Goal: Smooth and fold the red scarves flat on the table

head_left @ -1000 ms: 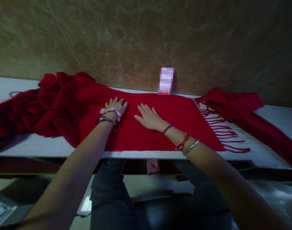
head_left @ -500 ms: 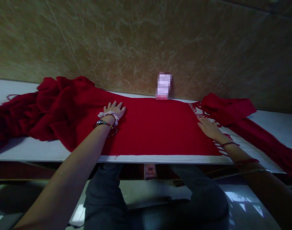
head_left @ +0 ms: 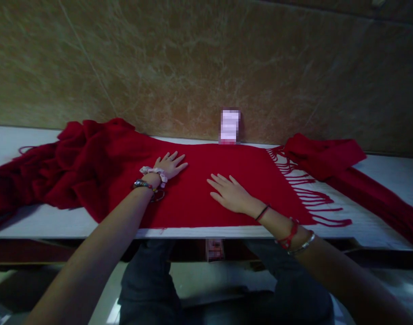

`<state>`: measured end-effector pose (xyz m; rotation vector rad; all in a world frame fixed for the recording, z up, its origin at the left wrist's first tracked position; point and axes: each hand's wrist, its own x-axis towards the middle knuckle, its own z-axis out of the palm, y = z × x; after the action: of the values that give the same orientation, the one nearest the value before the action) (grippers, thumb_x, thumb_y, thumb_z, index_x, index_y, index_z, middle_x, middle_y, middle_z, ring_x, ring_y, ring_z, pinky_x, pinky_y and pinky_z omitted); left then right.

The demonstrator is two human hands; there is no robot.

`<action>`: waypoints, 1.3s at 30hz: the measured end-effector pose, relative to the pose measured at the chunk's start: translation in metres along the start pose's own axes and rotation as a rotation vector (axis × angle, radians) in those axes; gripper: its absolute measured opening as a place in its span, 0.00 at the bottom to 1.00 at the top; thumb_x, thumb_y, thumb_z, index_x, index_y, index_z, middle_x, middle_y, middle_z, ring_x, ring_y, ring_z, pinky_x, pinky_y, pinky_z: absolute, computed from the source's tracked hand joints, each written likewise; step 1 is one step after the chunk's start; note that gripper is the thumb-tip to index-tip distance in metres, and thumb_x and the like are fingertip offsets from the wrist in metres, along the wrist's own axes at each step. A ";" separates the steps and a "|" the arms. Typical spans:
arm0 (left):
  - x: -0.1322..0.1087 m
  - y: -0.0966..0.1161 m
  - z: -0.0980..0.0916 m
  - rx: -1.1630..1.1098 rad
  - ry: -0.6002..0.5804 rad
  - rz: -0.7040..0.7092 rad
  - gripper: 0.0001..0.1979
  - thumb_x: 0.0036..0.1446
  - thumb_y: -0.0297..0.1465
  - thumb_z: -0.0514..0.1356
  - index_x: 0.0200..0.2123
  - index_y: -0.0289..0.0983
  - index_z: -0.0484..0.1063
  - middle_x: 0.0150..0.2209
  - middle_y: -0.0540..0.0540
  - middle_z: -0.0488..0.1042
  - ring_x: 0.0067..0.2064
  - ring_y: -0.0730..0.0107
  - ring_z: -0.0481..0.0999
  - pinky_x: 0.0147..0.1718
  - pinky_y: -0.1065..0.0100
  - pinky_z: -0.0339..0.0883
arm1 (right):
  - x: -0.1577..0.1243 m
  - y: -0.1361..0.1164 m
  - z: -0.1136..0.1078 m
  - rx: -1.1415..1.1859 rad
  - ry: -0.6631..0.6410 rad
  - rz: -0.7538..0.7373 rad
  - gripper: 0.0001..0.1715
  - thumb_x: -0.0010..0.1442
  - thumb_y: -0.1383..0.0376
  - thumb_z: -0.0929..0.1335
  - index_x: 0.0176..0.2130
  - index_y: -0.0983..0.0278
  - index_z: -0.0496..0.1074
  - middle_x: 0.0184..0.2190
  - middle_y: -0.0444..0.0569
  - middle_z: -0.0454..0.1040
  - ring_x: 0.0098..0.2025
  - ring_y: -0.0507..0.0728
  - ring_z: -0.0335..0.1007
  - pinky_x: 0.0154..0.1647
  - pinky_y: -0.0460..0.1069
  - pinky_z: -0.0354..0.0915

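A red fringed scarf is spread across the white table, flat in the middle and bunched into thick folds at the left. My left hand lies on the flat part beside those folds, fingers spread. Also palm down on the cloth, my right hand is near the middle, its fingers apart. Neither hand grips anything. The scarf's fringe hangs loose over the tabletop to the right of my right hand.
Another red cloth, folded and trailing toward the right edge, lies beyond the fringe. A brown marbled wall runs along the table's back. A blurred-out pale item leans there. My legs are below the front edge.
My right hand has moved left from the fringe end to the middle of the scarf, uncovering the fringe. My left hand stays in nearly the same spot. The view has shifted slightly.
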<state>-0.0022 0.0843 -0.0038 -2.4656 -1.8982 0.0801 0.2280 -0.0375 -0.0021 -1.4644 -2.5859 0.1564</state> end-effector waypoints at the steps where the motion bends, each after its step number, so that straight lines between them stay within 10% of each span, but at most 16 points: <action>1: 0.001 -0.001 0.001 0.000 0.003 0.004 0.25 0.62 0.44 0.39 0.62 0.49 0.48 0.64 0.48 0.45 0.64 0.57 0.43 0.57 0.51 0.44 | -0.009 0.012 0.000 -0.023 -0.005 0.022 0.31 0.62 0.54 0.52 0.61 0.61 0.53 0.63 0.50 0.50 0.64 0.60 0.44 0.62 0.62 0.43; 11: 0.003 0.000 0.001 -0.069 0.017 -0.028 0.26 0.61 0.45 0.38 0.62 0.48 0.48 0.64 0.48 0.45 0.64 0.56 0.44 0.57 0.51 0.42 | -0.115 0.150 -0.013 -0.186 0.120 0.480 0.32 0.60 0.59 0.53 0.59 0.71 0.57 0.60 0.60 0.55 0.62 0.63 0.49 0.59 0.61 0.51; 25: 0.000 0.003 -0.004 -0.082 0.038 -0.051 0.24 0.63 0.41 0.41 0.60 0.42 0.53 0.63 0.47 0.49 0.63 0.59 0.47 0.58 0.55 0.44 | 0.013 -0.008 0.004 0.019 0.050 0.071 0.31 0.62 0.54 0.55 0.60 0.64 0.54 0.63 0.53 0.50 0.64 0.60 0.42 0.62 0.62 0.42; 39: 0.004 0.000 -0.001 -0.025 0.006 -0.022 0.25 0.63 0.39 0.37 0.62 0.42 0.48 0.64 0.43 0.46 0.64 0.55 0.45 0.57 0.51 0.45 | -0.108 0.155 -0.020 -0.271 0.096 0.577 0.27 0.63 0.58 0.54 0.58 0.65 0.58 0.60 0.57 0.57 0.61 0.65 0.51 0.56 0.71 0.45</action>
<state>-0.0012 0.0880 -0.0026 -2.4567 -1.9360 0.0480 0.4171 -0.0505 -0.0195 -2.2201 -2.1009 -0.1996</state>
